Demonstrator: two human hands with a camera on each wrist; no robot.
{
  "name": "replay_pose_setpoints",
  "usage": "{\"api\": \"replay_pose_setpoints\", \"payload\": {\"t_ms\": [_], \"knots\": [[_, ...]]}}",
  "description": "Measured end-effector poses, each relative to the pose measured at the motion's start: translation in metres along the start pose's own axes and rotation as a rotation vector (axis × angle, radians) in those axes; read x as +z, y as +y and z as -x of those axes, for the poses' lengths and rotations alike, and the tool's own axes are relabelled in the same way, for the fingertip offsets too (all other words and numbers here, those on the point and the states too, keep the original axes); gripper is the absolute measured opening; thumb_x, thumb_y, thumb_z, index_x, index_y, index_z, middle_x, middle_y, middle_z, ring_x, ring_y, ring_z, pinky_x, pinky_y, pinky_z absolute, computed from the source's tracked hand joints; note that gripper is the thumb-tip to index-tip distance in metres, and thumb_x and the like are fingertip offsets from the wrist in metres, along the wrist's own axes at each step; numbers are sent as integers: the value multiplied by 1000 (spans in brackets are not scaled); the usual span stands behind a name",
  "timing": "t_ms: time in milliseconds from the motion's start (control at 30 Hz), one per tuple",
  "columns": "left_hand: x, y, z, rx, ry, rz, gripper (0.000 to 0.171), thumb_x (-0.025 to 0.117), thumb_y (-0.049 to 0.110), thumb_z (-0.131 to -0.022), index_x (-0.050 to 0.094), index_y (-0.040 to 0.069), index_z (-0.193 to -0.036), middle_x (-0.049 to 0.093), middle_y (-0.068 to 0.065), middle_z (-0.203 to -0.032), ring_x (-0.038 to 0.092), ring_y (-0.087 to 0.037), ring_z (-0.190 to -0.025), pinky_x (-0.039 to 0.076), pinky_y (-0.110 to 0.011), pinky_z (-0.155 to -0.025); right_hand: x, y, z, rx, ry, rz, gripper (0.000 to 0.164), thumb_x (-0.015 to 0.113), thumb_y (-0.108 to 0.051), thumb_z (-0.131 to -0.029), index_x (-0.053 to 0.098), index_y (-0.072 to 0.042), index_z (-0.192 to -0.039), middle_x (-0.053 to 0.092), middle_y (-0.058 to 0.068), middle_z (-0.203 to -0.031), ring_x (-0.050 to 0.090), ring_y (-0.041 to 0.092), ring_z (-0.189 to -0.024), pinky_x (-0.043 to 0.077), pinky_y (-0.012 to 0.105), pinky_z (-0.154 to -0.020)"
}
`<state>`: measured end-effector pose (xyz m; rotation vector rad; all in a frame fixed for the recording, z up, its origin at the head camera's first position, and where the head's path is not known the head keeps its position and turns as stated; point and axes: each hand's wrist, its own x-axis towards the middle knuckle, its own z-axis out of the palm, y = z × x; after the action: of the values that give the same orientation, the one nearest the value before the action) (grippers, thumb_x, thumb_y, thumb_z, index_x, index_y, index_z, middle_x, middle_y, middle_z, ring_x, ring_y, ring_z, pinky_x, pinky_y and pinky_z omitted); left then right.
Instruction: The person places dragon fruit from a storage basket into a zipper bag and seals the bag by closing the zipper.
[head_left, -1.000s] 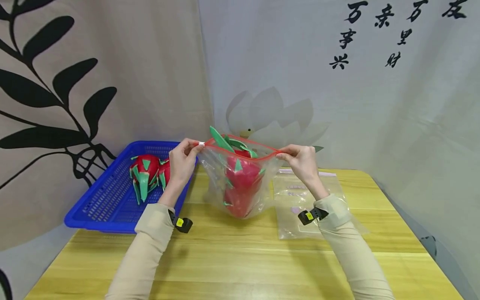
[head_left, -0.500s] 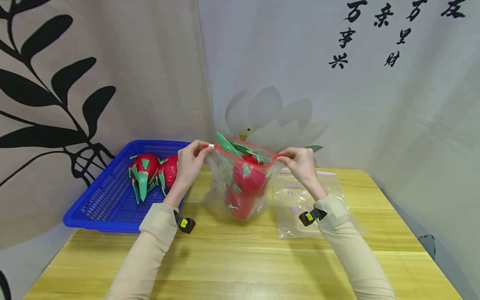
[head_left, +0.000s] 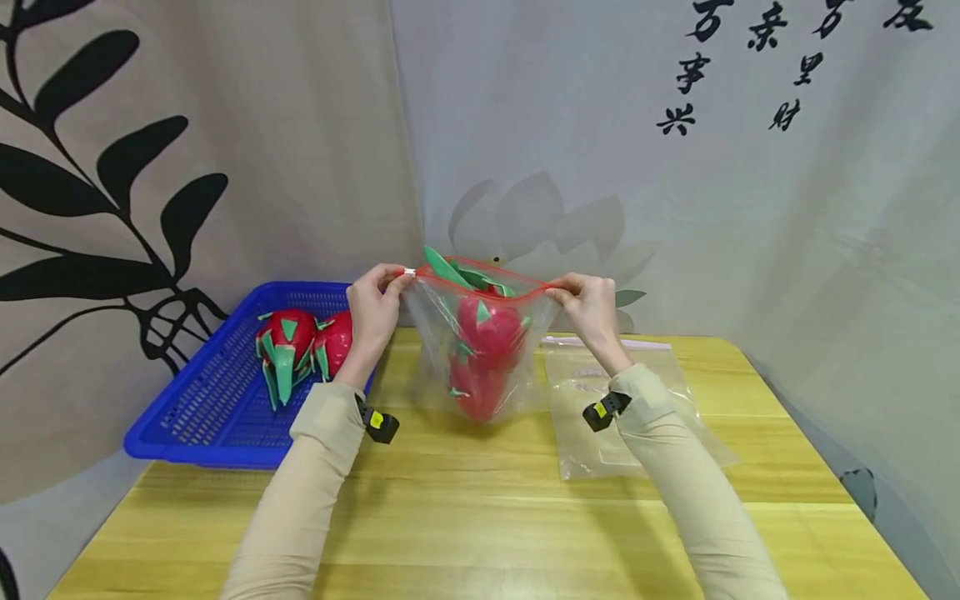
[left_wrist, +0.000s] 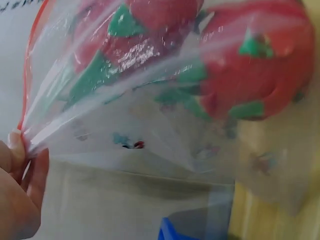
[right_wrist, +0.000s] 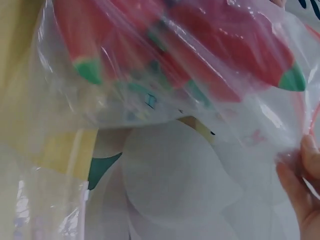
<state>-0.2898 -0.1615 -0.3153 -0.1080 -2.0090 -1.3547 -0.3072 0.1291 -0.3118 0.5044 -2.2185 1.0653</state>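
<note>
A clear zip bag (head_left: 435,350) with a red zip rim hangs between both hands, its mouth spread. Inside it are red dragon fruits (head_left: 491,329) with green scales, one above another; long green tips poke out of the mouth. The left hand (head_left: 372,308) pinches the rim's left corner beside a white slider (head_left: 409,272). At the opposite corner, the right hand (head_left: 588,307) pinches the rim between thumb and fingers. Through the film, the left wrist view shows two dragon fruits (left_wrist: 260,65), and the right wrist view shows more red fruit (right_wrist: 230,40).
Left on the wooden table (head_left: 480,517) stands a blue basket (head_left: 217,417) with two dragon fruits (head_left: 288,346) in it, one partly behind the left wrist. A flat clear bag (head_left: 592,433) with a pale zip lies at right, under the right forearm. A printed curtain (head_left: 525,125) hangs behind.
The bag and both hands dipped slightly and the left hand came inward, then they rose again. Now the filled bag hangs higher than half a second ago, still pinched at both corners.
</note>
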Motion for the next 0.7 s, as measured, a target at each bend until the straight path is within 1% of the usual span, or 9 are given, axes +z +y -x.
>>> {"api": "replay_pose_setpoints", "payload": {"t_ms": [67, 133, 200, 300, 367, 400, 500, 567, 700], "knots": [[0, 0, -4, -18, 12, 53, 18, 66, 12, -88, 69, -4, -96, 72, -23, -92, 56, 7, -61, 47, -9, -57, 2, 0, -6, -26, 33, -19, 10, 74, -10, -80, 76, 0, -83, 74, 16, -78, 68, 22, -64, 38, 6, -54], [-2, -1, -4, -33, 2, 98, 18, 66, 10, -87, 69, -5, -97, 71, -24, -93, 57, 8, -62, 50, -10, -59, 3, 0, -8, -55, 48, -37, 10, 74, -8, -80, 76, 1, -83, 73, 17, -78, 70, 25, -68, 38, 5, -55], [-6, -4, 1, -32, -29, 100, 19, 67, 10, -87, 68, -5, -97, 71, -25, -94, 58, 10, -64, 51, -11, -61, 2, 1, -5, -74, 22, -37, 8, 73, -7, -80, 76, 0, -84, 74, 17, -79, 70, 25, -68, 34, 8, -51], [-13, -8, 18, -21, -81, 46, 19, 68, 13, -87, 69, -4, -97, 71, -23, -94, 57, 14, -66, 48, -9, -61, -3, 3, 7, -58, -59, -35, 7, 73, -6, -81, 76, -2, -86, 74, 16, -81, 68, 23, -65, 29, 13, -46], [-17, -9, 31, -6, -103, 14, 19, 68, 14, -88, 70, -3, -96, 72, -22, -92, 56, 14, -69, 45, -7, -60, -8, 2, 17, -30, -113, -35, 7, 72, -7, -82, 76, -4, -87, 75, 15, -83, 69, 22, -66, 35, 13, -45], [-19, -7, 38, -1, -108, 8, 18, 68, 15, -88, 70, -2, -96, 72, -20, -91, 56, 14, -71, 44, -7, -60, -10, 1, 21, -17, -131, -36, 7, 72, -7, -82, 76, -4, -87, 75, 14, -83, 70, 22, -67, 42, 15, -48], [-22, -3, 55, 4, -105, 34, 16, 68, 14, -88, 70, 0, -94, 72, -19, -89, 57, 11, -74, 44, -5, -59, -15, -6, 32, -7, -160, -49, 6, 73, -8, -81, 76, -5, -85, 75, 12, -82, 72, 23, -73, 57, 26, -61], [-23, -1, 64, 3, -103, 60, 15, 69, 13, -87, 70, 0, -93, 72, -19, -88, 57, 9, -74, 45, -4, -60, -15, -12, 39, -19, -174, -54, 6, 74, -8, -79, 76, -4, -82, 74, 11, -80, 71, 23, -72, 59, 34, -67], [-22, 0, 83, -19, -109, 106, 15, 70, 10, -85, 70, -2, -92, 72, -20, -90, 58, 14, -72, 48, -4, -62, -10, -23, 52, -48, -205, -10, 9, 76, -11, -76, 74, -3, -77, 73, 10, -77, 69, 23, -72, 59, 40, -72]]}}
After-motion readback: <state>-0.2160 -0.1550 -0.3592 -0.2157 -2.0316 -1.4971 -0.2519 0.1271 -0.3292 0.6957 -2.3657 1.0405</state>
